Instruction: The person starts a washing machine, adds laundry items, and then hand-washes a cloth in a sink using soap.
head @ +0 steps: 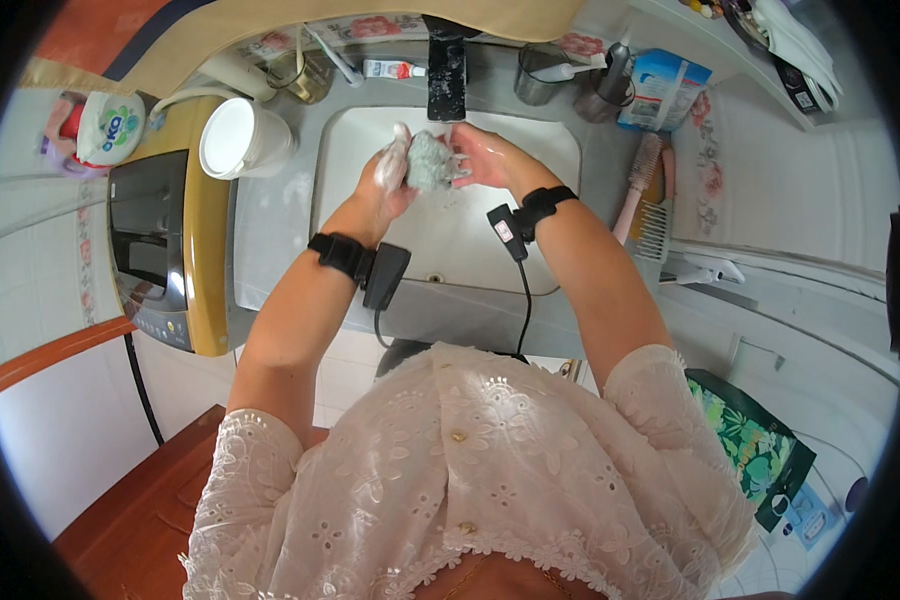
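Note:
A pale green, textured bundle (428,160), perhaps a cloth or a scrubber, is held up over the white washbasin (442,259), just below the dark faucet (447,79). My left hand (394,176) grips it from the left, with thick white lather over the fingers. Wet and spread, my right hand (484,156) is at the bundle's right side, its fingertips beside or touching it; bits of lather lie between. How the hidden fingertips rest cannot be seen. Black straps with small cabled devices are on both wrists.
Left of the basin stand a white tub (229,140) and a washing machine (154,225). Behind it are a glass cup (300,79), a toothpaste tube (394,70) and a cup with a toothbrush (538,82). A hairbrush (640,172) and a comb (652,229) lie right.

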